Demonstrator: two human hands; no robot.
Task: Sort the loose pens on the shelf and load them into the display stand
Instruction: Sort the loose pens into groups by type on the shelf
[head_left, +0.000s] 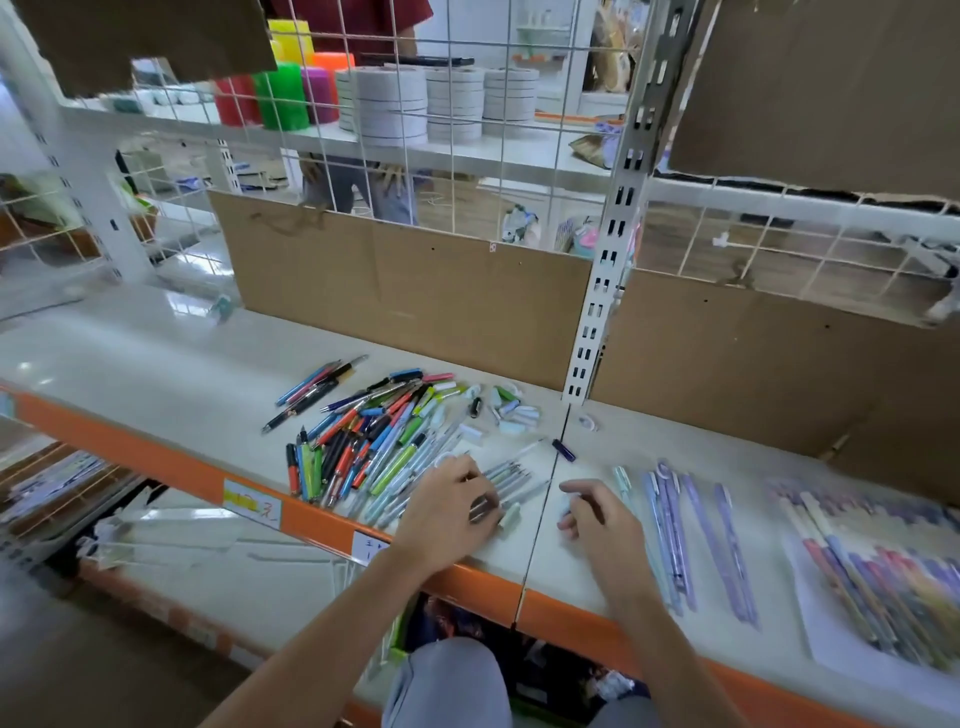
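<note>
Knees in grey trousers (447, 680) show at the near edge, under the shelf (156, 364) with its orange front. Above them the left hand (447, 512) sits on the shelf with its fingers curled down onto a little bunch of pale pens (506, 475); it looks like it pinches one or two, but the picture is blurry there. Just to the right, the right hand (592, 514) is loosely curled. Something small and blue may be under its fingers, but I cannot tell if it holds anything.

Most loose pens lie in a big mixed pile (363, 441) to the left, with small caps (511, 408) on the far side of it. To the right lie purple pens (691, 530) in a row, and more pens on white paper (883, 582). I see no display stand.

What could go wrong? Pens are round, and the pale ones lie near the front edge, so a quick push could roll them off. A sweeping arm could also mix the sorted rows again.
</note>
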